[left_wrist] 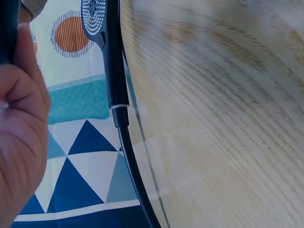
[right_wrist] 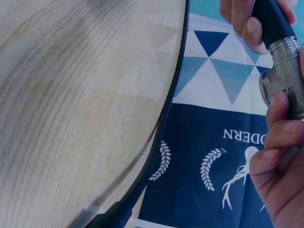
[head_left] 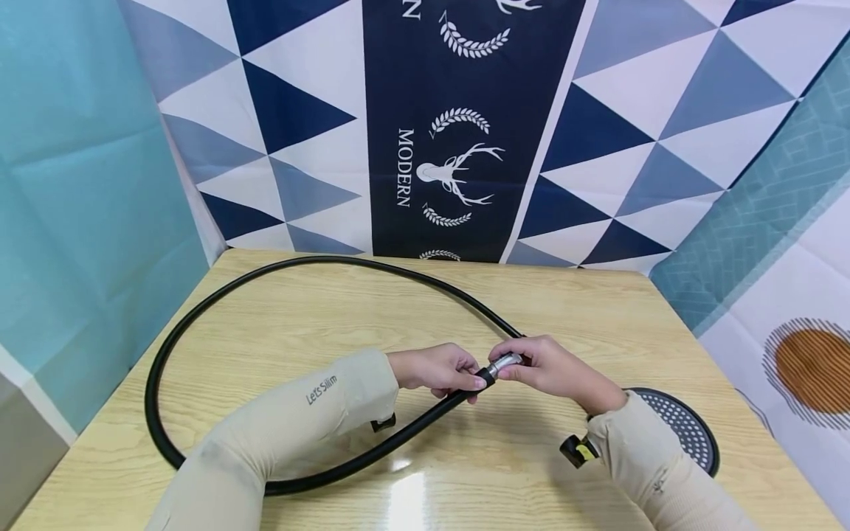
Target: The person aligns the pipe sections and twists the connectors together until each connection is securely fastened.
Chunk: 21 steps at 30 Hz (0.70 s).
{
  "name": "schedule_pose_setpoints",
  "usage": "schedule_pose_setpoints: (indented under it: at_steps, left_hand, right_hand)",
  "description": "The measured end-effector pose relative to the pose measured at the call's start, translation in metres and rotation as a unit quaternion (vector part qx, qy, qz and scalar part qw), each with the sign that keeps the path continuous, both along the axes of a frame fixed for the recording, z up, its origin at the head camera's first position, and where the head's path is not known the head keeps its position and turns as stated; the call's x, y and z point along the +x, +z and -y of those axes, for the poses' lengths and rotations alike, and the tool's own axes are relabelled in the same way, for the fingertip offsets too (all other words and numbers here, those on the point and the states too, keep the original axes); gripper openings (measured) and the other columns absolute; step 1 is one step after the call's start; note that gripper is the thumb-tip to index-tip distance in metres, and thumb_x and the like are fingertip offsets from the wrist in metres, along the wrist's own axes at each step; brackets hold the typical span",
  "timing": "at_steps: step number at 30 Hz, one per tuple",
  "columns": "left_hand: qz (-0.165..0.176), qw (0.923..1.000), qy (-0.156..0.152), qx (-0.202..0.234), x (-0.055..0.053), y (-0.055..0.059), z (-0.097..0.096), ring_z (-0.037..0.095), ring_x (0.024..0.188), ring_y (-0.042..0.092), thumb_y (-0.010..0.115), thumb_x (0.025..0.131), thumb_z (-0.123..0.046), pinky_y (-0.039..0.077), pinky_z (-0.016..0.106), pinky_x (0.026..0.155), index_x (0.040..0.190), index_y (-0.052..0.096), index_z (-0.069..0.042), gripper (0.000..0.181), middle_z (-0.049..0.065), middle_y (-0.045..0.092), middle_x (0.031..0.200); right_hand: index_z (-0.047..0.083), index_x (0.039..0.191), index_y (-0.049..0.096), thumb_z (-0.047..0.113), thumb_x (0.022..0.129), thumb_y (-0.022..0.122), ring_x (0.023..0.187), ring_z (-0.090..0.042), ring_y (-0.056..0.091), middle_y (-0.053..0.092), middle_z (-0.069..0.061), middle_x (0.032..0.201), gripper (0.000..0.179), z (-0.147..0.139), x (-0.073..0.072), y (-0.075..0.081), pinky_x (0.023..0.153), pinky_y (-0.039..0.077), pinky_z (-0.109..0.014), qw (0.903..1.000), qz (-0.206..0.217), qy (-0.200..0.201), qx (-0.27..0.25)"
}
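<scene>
A long black shower hose (head_left: 156, 369) loops across the wooden table. My left hand (head_left: 434, 370) grips the hose's end at its black collar (right_wrist: 273, 21). Between thumb and fingers, my right hand (head_left: 553, 366) holds a silver metal fitting (right_wrist: 287, 78). In the right wrist view, the collar meets the fitting, with some metal thread showing between them. A black handheld shower head (head_left: 684, 424) lies at the right, partly covered by the right sleeve. Its handle (left_wrist: 114, 71) joins the hose's other end in the left wrist view.
The wooden table (head_left: 319, 317) stands against a patterned curtain (head_left: 305, 147) at the back. Light blue cloth (head_left: 80, 184) hangs on the left. Small black devices are strapped at both wrists, the right one (head_left: 579, 450) with a yellow mark.
</scene>
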State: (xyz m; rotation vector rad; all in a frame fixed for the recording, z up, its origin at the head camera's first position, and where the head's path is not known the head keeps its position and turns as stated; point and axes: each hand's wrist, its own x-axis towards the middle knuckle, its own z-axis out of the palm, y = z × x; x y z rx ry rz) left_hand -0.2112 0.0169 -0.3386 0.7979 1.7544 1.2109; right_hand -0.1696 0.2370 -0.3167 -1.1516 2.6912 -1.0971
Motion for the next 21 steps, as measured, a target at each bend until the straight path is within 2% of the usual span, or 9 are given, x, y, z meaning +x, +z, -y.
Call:
schedule_pose_setpoints:
  at_steps: [3, 7, 10, 13, 17, 21]
  left_hand:
    - [0.000, 0.9997, -0.020, -0.011, 0.001, 0.002, 0.000, 0.007, 0.050, 0.037, 0.048, 0.102, -0.008, 0.030, 0.018, 0.046, 0.095, 0.058, 0.006, 0.019, 0.000, 0.063, 0.079]
    - [0.009, 0.9984, -0.045, -0.032, 0.002, 0.006, 0.001, 0.009, 0.055, 0.038, 0.040, 0.104, -0.005, 0.033, 0.018, 0.050, 0.111, 0.056, 0.013, 0.026, 0.012, 0.068, 0.099]
    - [0.008, 0.9979, -0.049, -0.041, 0.001, 0.006, 0.000, 0.009, 0.058, 0.039, 0.039, 0.104, -0.006, 0.033, 0.018, 0.052, 0.115, 0.056, 0.014, 0.028, 0.019, 0.067, 0.108]
    - [0.002, 0.9979, -0.048, -0.045, 0.000, 0.003, -0.001, 0.008, 0.058, 0.041, 0.041, 0.104, -0.007, 0.032, 0.018, 0.052, 0.107, 0.058, 0.012, 0.025, 0.019, 0.069, 0.105]
    - [0.006, 0.9980, -0.043, -0.046, 0.000, 0.000, -0.002, 0.007, 0.057, 0.045, 0.047, 0.102, -0.005, 0.033, 0.017, 0.052, 0.097, 0.060, 0.009, 0.020, 0.014, 0.070, 0.090]
    - [0.015, 0.9977, -0.059, -0.030, 0.000, 0.000, -0.003, 0.007, 0.059, 0.048, 0.046, 0.101, -0.002, 0.038, 0.018, 0.055, 0.092, 0.057, 0.009, 0.018, 0.008, 0.067, 0.083]
  right_hand:
    - [-0.005, 0.101, 0.065, -0.003, 0.087, 0.067, 0.067, 0.001, 0.048, 0.065, -0.003, 0.082, 0.013, -0.001, 0.000, -0.001, 0.055, 0.044, -0.022, 0.9999, 0.011, 0.002, 0.002]
    - [-0.006, 0.101, 0.065, -0.003, 0.088, 0.067, 0.064, 0.002, 0.046, 0.064, -0.002, 0.080, 0.014, -0.002, 0.001, -0.005, 0.052, 0.042, -0.022, 0.9997, 0.025, 0.003, -0.002]
    - [-0.006, 0.101, 0.065, -0.003, 0.088, 0.066, 0.063, 0.002, 0.046, 0.064, -0.002, 0.080, 0.013, -0.004, 0.001, -0.007, 0.051, 0.042, -0.022, 0.9997, 0.026, 0.000, -0.006]
    - [-0.005, 0.101, 0.065, -0.003, 0.088, 0.066, 0.064, 0.002, 0.047, 0.064, -0.003, 0.080, 0.013, -0.005, 0.001, -0.010, 0.052, 0.043, -0.022, 0.9996, 0.029, 0.001, -0.007]
    - [-0.003, 0.100, 0.066, -0.001, 0.088, 0.067, 0.064, 0.003, 0.047, 0.065, -0.004, 0.081, 0.012, -0.005, 0.002, -0.011, 0.052, 0.043, -0.022, 0.9995, 0.030, 0.011, -0.003]
    - [-0.002, 0.098, 0.066, -0.001, 0.088, 0.068, 0.063, 0.003, 0.046, 0.066, -0.005, 0.082, 0.011, -0.005, 0.004, -0.010, 0.051, 0.042, -0.022, 0.9997, 0.016, 0.017, -0.004]
